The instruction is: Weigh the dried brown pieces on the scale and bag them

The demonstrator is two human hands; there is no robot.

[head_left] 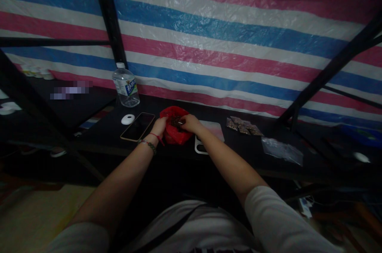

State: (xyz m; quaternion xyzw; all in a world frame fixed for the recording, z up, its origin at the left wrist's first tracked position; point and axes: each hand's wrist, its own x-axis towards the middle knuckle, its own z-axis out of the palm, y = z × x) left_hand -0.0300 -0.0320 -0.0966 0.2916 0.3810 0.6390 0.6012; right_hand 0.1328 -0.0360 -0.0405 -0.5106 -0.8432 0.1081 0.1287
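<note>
A red plastic bag (pixel 176 137) stands wide at the mouth on the dark tabletop, with small dark brown dried bits (pixel 175 121) inside. My left hand (pixel 159 126) is closed on the bag's left rim. Over the bag's right side, my right hand (pixel 191 123) reaches in with its fingers drawn together at the brown bits. A small pale sliver shows by those fingertips; what they hold is too small to make out. Beneath my right wrist lies a flat white kitchen scale (pixel 215 129), partly hidden by the forearm.
Left of the bag are a phone (pixel 138 127), a white oval object (pixel 128 119) and a clear plastic bottle (pixel 126 86). To the right lie several small filled packets (pixel 243 125) and clear plastic bags (pixel 282 150). Black metal posts (pixel 322 76) and a striped sheet (pixel 209 46) stand around the table.
</note>
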